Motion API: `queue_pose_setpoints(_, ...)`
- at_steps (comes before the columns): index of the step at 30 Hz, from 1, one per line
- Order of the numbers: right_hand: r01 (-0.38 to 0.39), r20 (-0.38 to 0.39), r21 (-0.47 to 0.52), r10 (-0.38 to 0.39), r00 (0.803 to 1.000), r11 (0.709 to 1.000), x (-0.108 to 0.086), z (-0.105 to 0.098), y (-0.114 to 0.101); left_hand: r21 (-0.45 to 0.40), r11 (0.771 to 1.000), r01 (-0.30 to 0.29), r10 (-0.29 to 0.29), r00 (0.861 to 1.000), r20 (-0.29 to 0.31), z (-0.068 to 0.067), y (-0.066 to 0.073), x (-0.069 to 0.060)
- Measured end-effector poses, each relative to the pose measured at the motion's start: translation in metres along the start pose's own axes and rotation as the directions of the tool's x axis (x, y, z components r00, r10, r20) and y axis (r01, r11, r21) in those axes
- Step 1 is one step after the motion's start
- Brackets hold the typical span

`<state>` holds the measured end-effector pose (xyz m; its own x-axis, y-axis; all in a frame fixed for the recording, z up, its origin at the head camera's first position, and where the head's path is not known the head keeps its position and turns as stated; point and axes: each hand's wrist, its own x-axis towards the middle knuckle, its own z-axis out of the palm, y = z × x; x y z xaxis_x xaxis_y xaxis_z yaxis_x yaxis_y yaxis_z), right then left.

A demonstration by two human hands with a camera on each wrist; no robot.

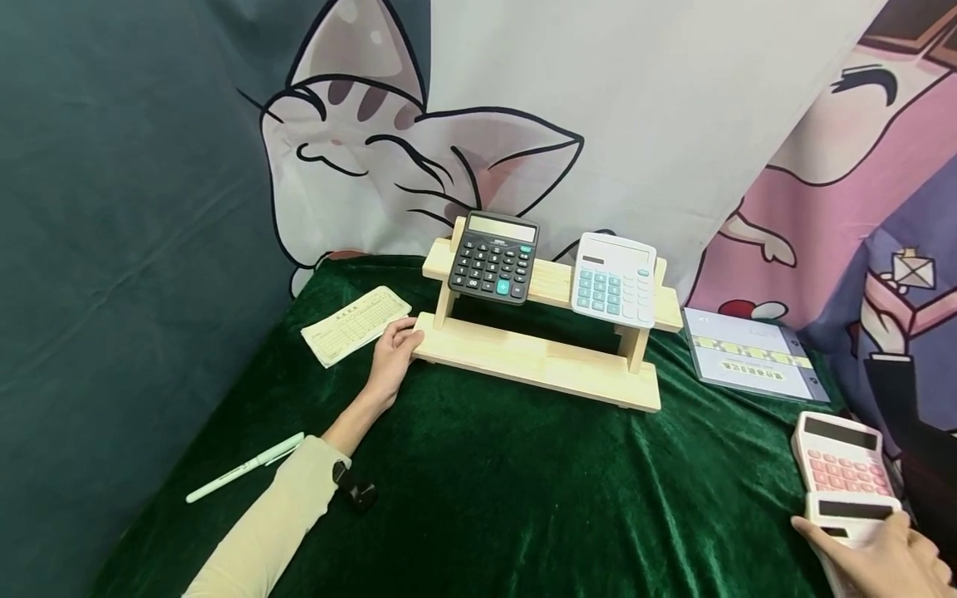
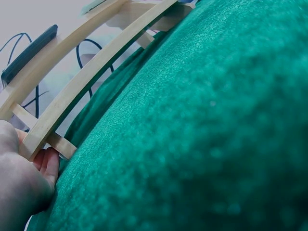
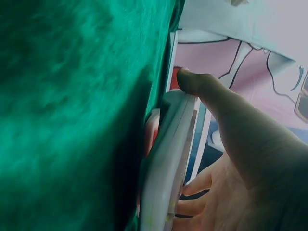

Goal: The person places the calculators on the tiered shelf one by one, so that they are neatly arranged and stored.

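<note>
Head feed: I see the two hands well apart, at either side of the green cloth. Left hand grips the left end of the lower board of a wooden rack, thumb on top; my left wrist view shows fingers curled beneath. On the rack's upper board lean a black calculator, left, and a blue-keyed calculator, right. Right hand, lower right, clasps a white calculator, thumb along one edge. Its top overlaps the near end of a pink-keyed calculator from my angle; contact I cannot tell. Notepad beside the left hand, pen near that sleeve, booklet right of the rack.
</note>
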<state>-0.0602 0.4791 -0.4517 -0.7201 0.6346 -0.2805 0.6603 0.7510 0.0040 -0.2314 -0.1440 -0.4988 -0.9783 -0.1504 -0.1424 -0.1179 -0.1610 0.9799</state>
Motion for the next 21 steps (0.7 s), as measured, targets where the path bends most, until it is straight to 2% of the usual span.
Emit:
queue_pose_setpoints(6, 0.136, 0.024, -0.027, -0.135, 0.991, 0.990, -0.003, -0.003, -0.020, -0.003, 1.000, 0.004, -0.004, 1.000, 0.000, 0.001, 0.000, 0.001)
queue_pose_setpoints(10, 0.280, -0.003, -0.008, -0.280, 0.960, 0.960, -0.002, -0.007, -0.036, 0.003, 1.000, 0.011, -0.011, 1.000, 0.004, 0.000, 0.000, 0.001)
queue_pose_setpoints(12, 0.367, -0.044, -0.007, -0.367, 0.929, 0.930, -0.001, -0.010, -0.045, -0.001, 1.000, 0.011, -0.011, 1.000, 0.006, 0.000, -0.001, 0.002)
queue_pose_setpoints(14, 0.450, -0.080, -0.015, -0.450, 0.889, 0.893, -0.001, -0.014, -0.055, -0.003, 1.000, 0.013, -0.013, 1.000, 0.006, 0.000, -0.001, 0.002)
queue_pose_setpoints(17, 0.536, -0.126, -0.023, -0.534, 0.836, 0.844, -0.003, -0.019, -0.069, -0.004, 1.000, 0.017, -0.017, 1.000, 0.006, -0.001, -0.001, 0.003)
queue_pose_setpoints(21, 0.613, -0.169, -0.031, -0.609, 0.775, 0.789, -0.012, -0.024, -0.090, 0.000, 1.000, 0.010, -0.010, 1.000, 0.002, -0.001, -0.001, 0.002)
